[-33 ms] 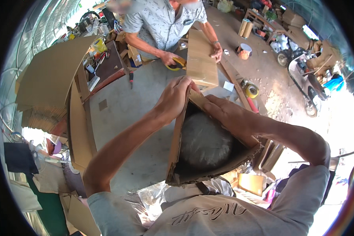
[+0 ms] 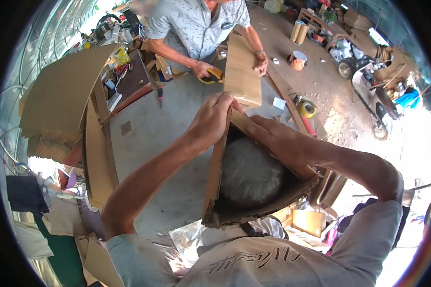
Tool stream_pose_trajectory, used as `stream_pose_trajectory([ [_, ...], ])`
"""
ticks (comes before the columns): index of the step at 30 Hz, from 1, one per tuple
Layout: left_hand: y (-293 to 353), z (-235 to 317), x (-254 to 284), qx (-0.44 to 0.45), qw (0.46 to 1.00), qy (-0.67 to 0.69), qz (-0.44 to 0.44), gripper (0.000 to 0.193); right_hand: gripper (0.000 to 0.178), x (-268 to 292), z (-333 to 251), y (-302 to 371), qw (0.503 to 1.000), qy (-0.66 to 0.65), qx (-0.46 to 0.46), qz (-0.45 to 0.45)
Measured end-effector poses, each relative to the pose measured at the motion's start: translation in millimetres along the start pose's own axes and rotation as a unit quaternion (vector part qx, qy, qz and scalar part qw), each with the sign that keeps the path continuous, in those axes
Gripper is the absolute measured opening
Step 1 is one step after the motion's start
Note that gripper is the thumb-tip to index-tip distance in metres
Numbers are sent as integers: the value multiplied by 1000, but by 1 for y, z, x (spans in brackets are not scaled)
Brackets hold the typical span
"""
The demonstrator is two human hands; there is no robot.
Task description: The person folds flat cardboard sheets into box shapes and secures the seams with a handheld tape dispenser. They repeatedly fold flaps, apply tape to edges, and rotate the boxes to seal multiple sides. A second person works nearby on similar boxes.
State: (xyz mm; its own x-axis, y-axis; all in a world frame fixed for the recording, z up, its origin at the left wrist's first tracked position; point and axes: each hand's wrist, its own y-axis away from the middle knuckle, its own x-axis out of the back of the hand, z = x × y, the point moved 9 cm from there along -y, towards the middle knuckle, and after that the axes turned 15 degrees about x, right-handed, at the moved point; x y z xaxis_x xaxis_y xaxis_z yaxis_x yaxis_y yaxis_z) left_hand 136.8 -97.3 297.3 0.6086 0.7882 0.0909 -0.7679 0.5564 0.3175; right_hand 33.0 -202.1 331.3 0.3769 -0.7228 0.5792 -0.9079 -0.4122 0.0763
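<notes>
- The left hand is grasping the upper left corner of an open brown cardboard box with a ragged rim, its fingers curling over the edge.
- The right hand is grasping the same box along its upper right edge, just beside the left hand.
- Below and between both hands, the box is facing the head with its mouth open; a greyish, glossy rounded shape is showing inside, too unclear to identify.
- As far along as can be judged, the walls are already standing in shape, while the mouth is not yet closed; how much is left beyond that cannot be told.
- Just beyond the hands, a long brown cardboard box with a shiny face is standing near the held one; a co-worker's hand is steadying it, and the other is holding a yellow-and-black hand tool against its side. That box is looking further along, its visible faces being covered.
- Left of the left hand, the grey table is carrying a red-and-black handled tool; farther left, large flat brown cardboard sheets are lying stacked, apparently unused.
</notes>
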Motion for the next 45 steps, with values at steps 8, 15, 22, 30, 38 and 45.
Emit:
stream_pose_trajectory([
  [8,13,39,-11,-106,933,-311,146,39,64,-9,3,-10,996,-82,-32,-22],
  [15,9,49,-22,-154,931,-305,130,35,80,12,5,43,986,-157,31,42],
  [22,8,48,-21,-164,935,-290,119,32,60,7,-18,119,940,-135,228,213],
  [30,12,46,-15,-206,931,-268,134,32,36,-8,-24,117,922,-56,165,347],
  [38,18,49,-28,-181,946,-249,105,32,78,6,-9,112,971,17,56,233],
  [45,19,35,-9,-243,941,-181,152,27,91,2,0,75,999,-23,13,32],
])
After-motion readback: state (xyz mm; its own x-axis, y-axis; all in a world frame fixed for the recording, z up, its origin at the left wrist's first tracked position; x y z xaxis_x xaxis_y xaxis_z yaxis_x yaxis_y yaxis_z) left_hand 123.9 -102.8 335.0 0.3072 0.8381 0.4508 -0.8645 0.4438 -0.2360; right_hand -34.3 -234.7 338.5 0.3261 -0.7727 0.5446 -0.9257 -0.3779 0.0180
